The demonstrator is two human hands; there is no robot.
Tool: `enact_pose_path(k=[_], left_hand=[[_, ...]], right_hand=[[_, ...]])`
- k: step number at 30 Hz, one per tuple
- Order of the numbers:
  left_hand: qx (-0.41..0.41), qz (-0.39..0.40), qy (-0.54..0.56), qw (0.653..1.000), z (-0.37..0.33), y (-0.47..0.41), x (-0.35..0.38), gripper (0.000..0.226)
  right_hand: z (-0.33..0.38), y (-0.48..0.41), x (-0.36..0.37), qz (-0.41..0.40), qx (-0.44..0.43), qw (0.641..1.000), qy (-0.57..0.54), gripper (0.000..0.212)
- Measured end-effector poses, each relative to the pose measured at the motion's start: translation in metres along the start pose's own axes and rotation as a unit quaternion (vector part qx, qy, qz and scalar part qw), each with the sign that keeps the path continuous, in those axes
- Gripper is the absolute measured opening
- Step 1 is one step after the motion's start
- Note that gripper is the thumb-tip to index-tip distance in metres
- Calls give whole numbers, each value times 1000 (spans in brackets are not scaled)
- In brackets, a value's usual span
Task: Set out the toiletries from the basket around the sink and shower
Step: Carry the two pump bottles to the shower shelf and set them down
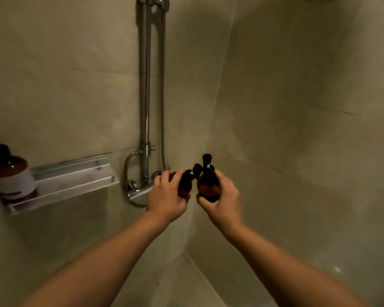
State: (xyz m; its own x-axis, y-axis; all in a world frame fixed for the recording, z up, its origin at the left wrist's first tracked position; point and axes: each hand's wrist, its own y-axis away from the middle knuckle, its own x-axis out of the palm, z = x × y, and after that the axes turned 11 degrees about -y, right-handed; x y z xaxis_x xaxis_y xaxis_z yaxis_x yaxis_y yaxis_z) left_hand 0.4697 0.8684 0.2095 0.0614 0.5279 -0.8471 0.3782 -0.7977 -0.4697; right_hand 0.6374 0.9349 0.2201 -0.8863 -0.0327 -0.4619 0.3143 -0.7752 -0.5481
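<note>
The left hand (167, 196) holds one amber pump bottle (185, 183), the right hand (220, 196) holds another (208, 187), both nearly upright. The wall shelf (73, 185) lies to their left, nearer the left hand.

**VISIBLE BODY PARTS**

Two forearms are in view: one enters at the lower left of the frame, the other at the lower right. Both are uncovered from frame edge to wrist. The left hand (167, 197) and right hand (223, 197), at frame centre, are likewise bare. Dim light and blur obscure finer surface detail.
</note>
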Motion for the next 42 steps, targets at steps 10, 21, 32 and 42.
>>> enact_pose_path(k=[10,21,32,42], left_hand=[[-166,-80,-123,975,105,-90,8,76],[-301,-122,-178,929,213,-61,-44,72],[-345,-119,-98,926,265,-63,-47,79],[-368,-77,-115,920,271,-70,-45,85]], right_hand=[[-33,-160,167,153,-139,970,-125,77],[44,-179,302,277,-203,901,-264,80],[78,-168,336,319,-223,888,-244,83],[85,-159,345,326,-195,877,-294,76]])
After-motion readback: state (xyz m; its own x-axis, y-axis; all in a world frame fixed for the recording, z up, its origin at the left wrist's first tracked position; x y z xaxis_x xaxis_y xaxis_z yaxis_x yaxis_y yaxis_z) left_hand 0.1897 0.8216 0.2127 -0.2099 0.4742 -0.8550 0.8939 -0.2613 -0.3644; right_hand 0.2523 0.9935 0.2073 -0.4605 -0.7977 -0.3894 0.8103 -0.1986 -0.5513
